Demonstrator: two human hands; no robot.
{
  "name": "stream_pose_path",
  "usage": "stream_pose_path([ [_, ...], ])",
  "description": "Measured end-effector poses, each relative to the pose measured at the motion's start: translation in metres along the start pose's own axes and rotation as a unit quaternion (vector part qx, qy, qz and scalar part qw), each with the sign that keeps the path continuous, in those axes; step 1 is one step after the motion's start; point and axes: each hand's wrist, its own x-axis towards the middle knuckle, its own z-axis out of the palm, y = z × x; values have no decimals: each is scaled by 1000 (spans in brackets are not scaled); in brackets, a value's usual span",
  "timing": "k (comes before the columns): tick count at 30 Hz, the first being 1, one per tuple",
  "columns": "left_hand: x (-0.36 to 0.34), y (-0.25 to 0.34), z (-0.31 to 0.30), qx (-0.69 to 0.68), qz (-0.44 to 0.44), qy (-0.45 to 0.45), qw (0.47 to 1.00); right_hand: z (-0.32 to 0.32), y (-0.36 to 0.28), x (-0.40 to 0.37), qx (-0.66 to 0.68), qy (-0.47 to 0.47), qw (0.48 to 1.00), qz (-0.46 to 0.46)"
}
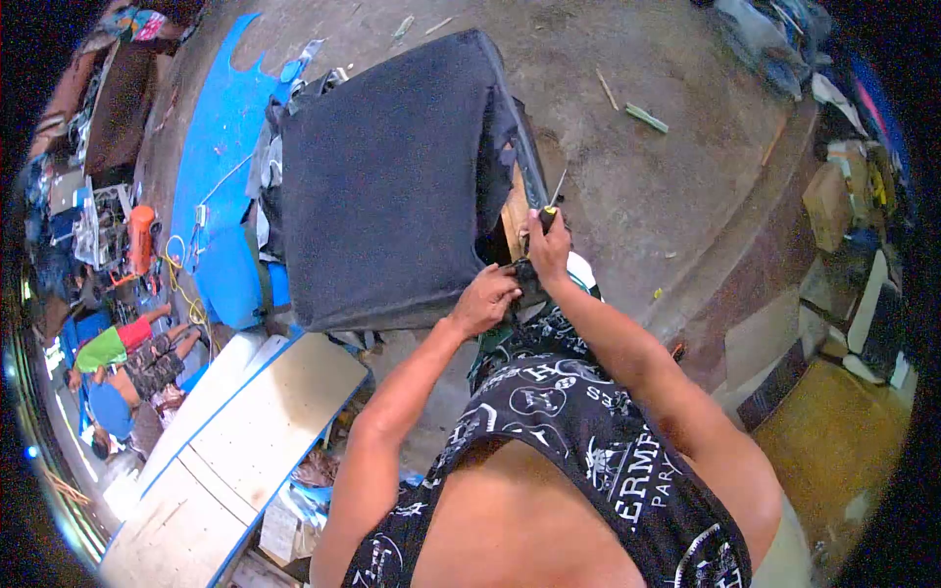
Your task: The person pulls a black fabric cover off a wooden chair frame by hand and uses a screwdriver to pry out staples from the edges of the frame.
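A large dark upholstered cushion stands tilted on the concrete floor in front of me. My left hand pinches the dark fabric at its lower right corner. My right hand is closed around a screwdriver with a yellow-and-black handle, its metal shaft pointing up beside the cushion's right edge. A strip of bare wooden frame shows where the cover is pulled open. The fabric edge between my hands is partly hidden by my fingers.
Pale wooden boards lie at lower left. A blue sheet covers the floor left of the cushion. Two people sit on the ground at far left. An orange tool and clutter lie nearby. Boxes and panels crowd the right side.
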Motion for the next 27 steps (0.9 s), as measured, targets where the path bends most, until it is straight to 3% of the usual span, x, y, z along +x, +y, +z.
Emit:
stream_pose_path([
  [1, 0, 4, 7, -1, -5, 3, 1000, 0, 4, 0, -1, -6, 1000, 1],
  [3, 1, 4, 21, 10, -23, 114, 993, -1, 3, 1, -100, 22, 994, -39],
  [5, -1, 6, 30, -2, -41, 122, 992, -2, 3, 0, -107, 23, 993, -34],
  [7, -5, 15, 36, -115, -142, 261, 948, 2, 3, 0, -96, 34, 994, -44],
  [8, -13, 2, 42, -176, -208, 236, 933, 3, 4, -2, -70, 35, 997, -29],
  [9, -24, 4, 39, -179, -210, 233, 932, 2, 12, -4, -73, 36, 996, -26],
  [11, -41, 0, 18, -380, -296, 251, 840, 5, 24, 6, -157, 71, 982, -75],
  [13, -64, -6, -10, -459, -264, 310, 789, 1, 16, 5, -139, 51, 987, -57],
  [14, -66, 0, -25, -392, -284, 269, 833, 0, 13, 2, -122, 27, 991, -40],
  [15, -63, -2, -37, -390, -284, 268, 834, 1, 13, 3, -119, 29, 992, -40],
  [16, -56, -5, -47, -242, -260, 165, 920, 1, 13, 6, -119, 33, 992, -33],
  [17, -51, -10, -54, -86, -227, 57, 968, 0, 14, 6, -121, 35, 992, -25],
  [19, -31, -15, -65, -61, -247, 13, 967, -1, 11, 5, -122, 27, 992, -23],
  [21, -5, 16, -74, 91, -228, -30, 969, -1, 11, 4, -121, 23, 992, -16],
  [22, -1, 25, -71, 123, -150, 7, 981, -1, 12, 6, -130, 25, 991, -21],
  [23, 2, 25, -62, 122, -148, 4, 981, -1, 15, 8, -138, 27, 990, -27],
  [25, 7, 17, -42, 236, 25, 1, 971, 0, 19, 13, -157, 61, 984, -61],
  [27, 2, 4, -25, 229, 15, 16, 973, -5, 8, 13, -177, 6, 983, -39],
])
